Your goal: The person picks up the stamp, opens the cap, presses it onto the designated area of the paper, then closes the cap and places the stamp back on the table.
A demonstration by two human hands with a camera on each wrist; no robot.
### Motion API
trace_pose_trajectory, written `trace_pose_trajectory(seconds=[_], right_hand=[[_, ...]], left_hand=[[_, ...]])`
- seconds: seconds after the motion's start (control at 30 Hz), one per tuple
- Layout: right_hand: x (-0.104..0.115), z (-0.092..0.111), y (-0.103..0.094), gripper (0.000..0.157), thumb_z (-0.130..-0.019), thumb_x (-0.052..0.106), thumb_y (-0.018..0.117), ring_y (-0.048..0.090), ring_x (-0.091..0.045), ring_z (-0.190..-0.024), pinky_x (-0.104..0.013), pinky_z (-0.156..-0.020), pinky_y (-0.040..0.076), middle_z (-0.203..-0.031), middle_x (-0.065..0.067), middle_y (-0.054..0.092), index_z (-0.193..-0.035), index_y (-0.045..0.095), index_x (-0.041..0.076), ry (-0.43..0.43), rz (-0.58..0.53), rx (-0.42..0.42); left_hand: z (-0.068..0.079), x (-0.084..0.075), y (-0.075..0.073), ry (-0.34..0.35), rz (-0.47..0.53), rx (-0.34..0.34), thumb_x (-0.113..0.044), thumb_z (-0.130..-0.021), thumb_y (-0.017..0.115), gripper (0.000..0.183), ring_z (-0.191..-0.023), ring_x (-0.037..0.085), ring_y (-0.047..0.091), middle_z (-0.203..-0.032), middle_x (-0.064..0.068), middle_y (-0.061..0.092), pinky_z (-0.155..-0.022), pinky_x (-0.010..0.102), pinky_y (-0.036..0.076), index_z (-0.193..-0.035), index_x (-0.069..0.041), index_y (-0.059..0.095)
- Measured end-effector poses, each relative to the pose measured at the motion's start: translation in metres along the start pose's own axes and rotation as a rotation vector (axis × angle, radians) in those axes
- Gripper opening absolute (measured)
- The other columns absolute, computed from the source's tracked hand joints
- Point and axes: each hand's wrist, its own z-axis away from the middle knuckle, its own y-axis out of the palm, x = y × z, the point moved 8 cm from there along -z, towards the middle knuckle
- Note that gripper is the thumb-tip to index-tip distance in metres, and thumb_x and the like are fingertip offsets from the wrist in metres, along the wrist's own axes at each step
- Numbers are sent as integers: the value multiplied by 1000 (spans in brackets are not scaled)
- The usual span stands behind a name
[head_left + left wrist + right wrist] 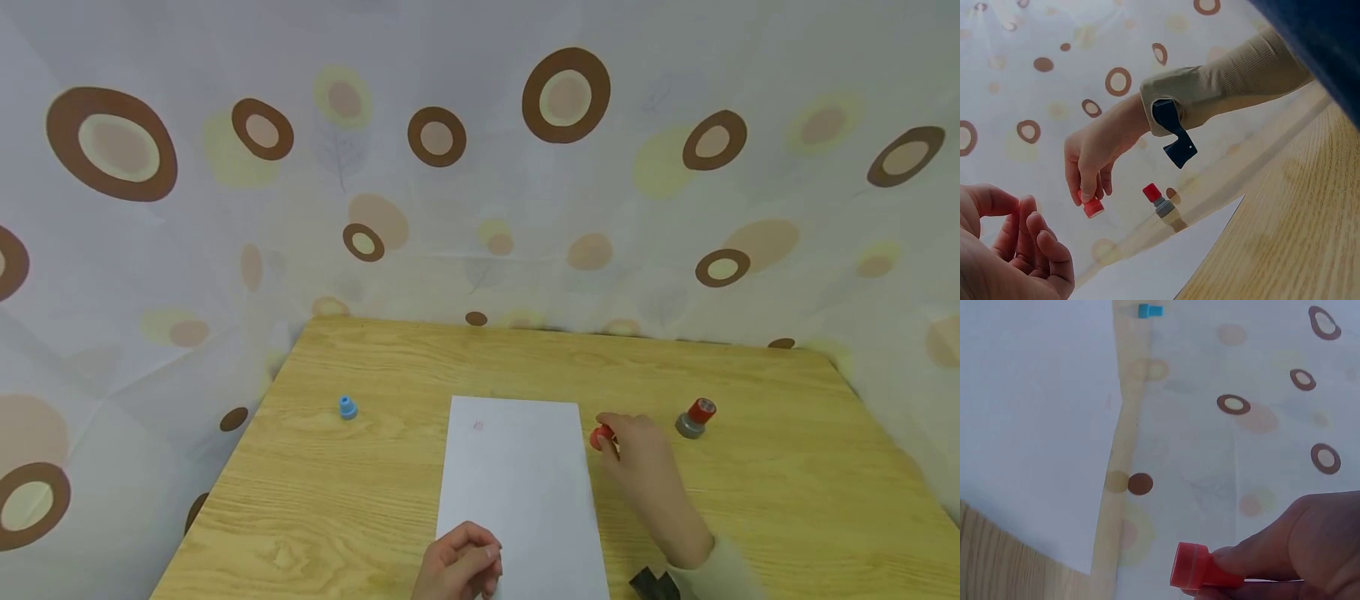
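My right hand (pixel 637 454) pinches a red stamp (pixel 1191 567) between thumb and fingers, just off the right edge of the white paper (pixel 517 467). In the left wrist view the stamp's flat end tilts downward. A small faint pink mark (pixel 478 426) shows near the paper's top left. My left hand (pixel 461 562) hovers by the near left part of the paper, fingers loosely curled, thumb tip against the index finger, holding nothing. To the right of my right hand stands a red and grey stamp (pixel 696 418).
A small blue stamp-like piece (pixel 347 407) stands on the wooden table (pixel 360 492), left of the paper. Behind the table hangs a pale curtain (pixel 480 192) with brown rings. A dark strap piece (pixel 655 583) is at the right sleeve.
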Motion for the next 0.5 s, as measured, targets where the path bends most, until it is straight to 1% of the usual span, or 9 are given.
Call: trace_pose_trajectory(seconds=[0.13,0.23,0.33,0.43,0.5], right_hand=[[23,7,3,20,-76,-12,75,57,-23,-69,-38,-63,52,-79,-10,70,-95,72,-5,-10,-39,35],[40,14,8,21,-76,-11,75,53,-16,-70,-31,-61,50,-77,-5,68,-94,72,-1,-6,-70,73],[55,20,11,21,-75,-10,77,51,-13,-70,-27,-61,49,-77,-2,68,-93,72,1,-4,-96,96],[68,26,14,22,-74,-9,78,50,-11,-70,-24,-61,47,-77,1,67,-93,72,2,-8,-117,98],[77,30,15,23,-73,-10,78,49,-10,-70,-23,-60,46,-76,3,66,-92,72,3,-27,-138,89]], left_hand=[[1,0,1,13,11,13,-10,-89,68,16,-58,8,56,-72,1,64,-59,21,49,-93,4,60],[1,0,0,12,19,3,-8,-89,66,11,-58,8,56,-71,0,64,-58,21,48,-91,1,62],[1,0,0,-4,25,-20,-8,-90,65,6,-58,9,55,-71,0,63,-58,21,47,-90,-3,63],[0,0,0,-12,27,-38,-8,-91,63,6,-60,11,54,-73,1,63,-60,22,47,-96,-5,63],[0,0,0,-10,30,-38,-9,-93,62,13,-64,12,56,-78,2,64,-62,23,47,-105,-4,61]])
